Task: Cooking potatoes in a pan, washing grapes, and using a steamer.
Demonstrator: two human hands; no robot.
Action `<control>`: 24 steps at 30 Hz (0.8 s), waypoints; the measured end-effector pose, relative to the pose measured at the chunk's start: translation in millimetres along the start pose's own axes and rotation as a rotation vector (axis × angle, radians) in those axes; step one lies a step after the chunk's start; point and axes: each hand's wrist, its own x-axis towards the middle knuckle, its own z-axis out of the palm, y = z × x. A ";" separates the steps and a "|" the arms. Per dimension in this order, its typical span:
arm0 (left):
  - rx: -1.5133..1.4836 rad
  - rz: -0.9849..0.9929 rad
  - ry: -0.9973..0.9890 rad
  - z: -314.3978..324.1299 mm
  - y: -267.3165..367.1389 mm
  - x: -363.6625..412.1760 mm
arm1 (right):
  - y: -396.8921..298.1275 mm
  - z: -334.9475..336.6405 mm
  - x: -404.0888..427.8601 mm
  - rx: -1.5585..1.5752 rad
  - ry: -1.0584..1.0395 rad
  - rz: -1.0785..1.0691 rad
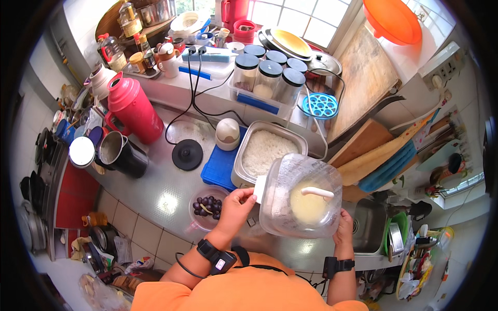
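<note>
Between my hands is a clear plastic container (277, 212), tilted and misted with droplets. A round pale-yellow mass (307, 208) shows through it, and a white curved handle (317, 192) crosses its near face. My left hand (236, 208) pinches the white tab (259, 189) on the left side. Around the lower right side goes my right hand (344, 229), its fingers partly hidden behind the plastic. Just beyond, a rectangular steel pan (238, 163) holds white grated or grainy food (266, 151). Left of my left hand, a clear plastic bowl (193, 214) contains dark grapes (207, 206).
A blue flat box (218, 165), a white-capped jar (227, 134) and a black kettle base (187, 154) sit on the steel counter (163, 194). Left are a black pitcher (124, 155) and pink thermos (134, 109). Lidded jars (268, 77) line the ledge; a sink (369, 221) is right.
</note>
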 end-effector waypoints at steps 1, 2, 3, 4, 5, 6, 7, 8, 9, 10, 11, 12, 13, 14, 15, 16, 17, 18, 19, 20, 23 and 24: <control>-0.014 0.023 0.015 -6.1 -2.1 8.0 | 1.4 10.1 3.5 -0.007 -0.021 -0.008; -0.026 0.043 0.028 -12.4 -3.1 16.1 | 3.6 19.2 6.7 -0.013 -0.040 -0.014; 0.021 0.069 0.058 -18.5 -2.3 25.7 | 4.8 28.0 10.5 -0.015 -0.077 -0.029; 0.059 0.058 0.057 -24.9 0.2 34.7 | 3.9 38.6 13.2 -0.011 -0.071 -0.032; 0.079 0.071 0.058 -32.9 0.5 45.2 | 2.6 54.7 16.7 -0.041 -0.067 -0.032; 0.097 0.084 0.054 -39.1 -1.7 56.6 | 0.9 67.0 19.1 -0.071 -0.059 -0.032; 0.100 0.086 0.048 -44.4 -2.9 68.3 | 5.6 73.9 27.1 -0.088 -0.053 -0.059; 0.128 0.110 0.057 -50.5 -4.4 79.6 | 10.4 78.2 36.4 -0.085 -0.052 -0.059; 0.156 0.132 0.064 -54.2 -4.0 88.6 | 15.6 80.7 44.9 -0.101 -0.059 -0.060; 0.159 0.131 0.061 -56.7 -2.1 95.9 | 19.7 83.7 52.4 -0.118 -0.067 -0.061; 0.185 0.130 0.062 -59.0 -0.6 102.6 | 22.2 87.5 58.3 -0.138 -0.057 -0.072; 0.211 0.129 0.064 -61.5 0.0 108.9 | 23.0 91.4 63.0 -0.138 -0.056 -0.069; 0.232 0.149 0.053 -65.0 -4.7 117.3 | 23.1 96.0 67.3 -0.158 -0.048 -0.074; 0.232 0.142 0.056 -67.2 -8.5 122.0 | 24.7 99.0 70.6 -0.181 -0.041 -0.075; 0.242 0.137 0.076 -69.3 -11.6 125.8 | 27.6 100.9 74.3 -0.184 -0.041 -0.069; 0.252 0.132 0.096 -71.6 -14.1 129.3 | 30.8 102.1 78.4 -0.186 -0.042 -0.073; 0.251 0.123 0.097 -72.3 -15.0 131.8 | 33.2 102.8 80.5 -0.189 -0.040 -0.076; 0.281 0.129 0.095 -72.4 -15.4 134.5 | 34.1 103.5 82.1 -0.194 -0.038 -0.068; 0.310 0.135 0.092 -72.1 -15.2 136.8 | 33.9 104.7 83.4 -0.198 -0.026 -0.084; 0.311 0.128 0.094 -71.0 -12.5 138.2 | 33.6 106.9 84.7 -0.200 -0.015 -0.099; 0.414 0.189 0.110 -68.7 -7.2 143.4 | 30.4 110.9 87.5 -0.209 0.003 -0.102; 0.422 0.189 0.106 -69.1 -7.9 146.1 | 30.4 111.9 88.7 -0.211 0.006 -0.097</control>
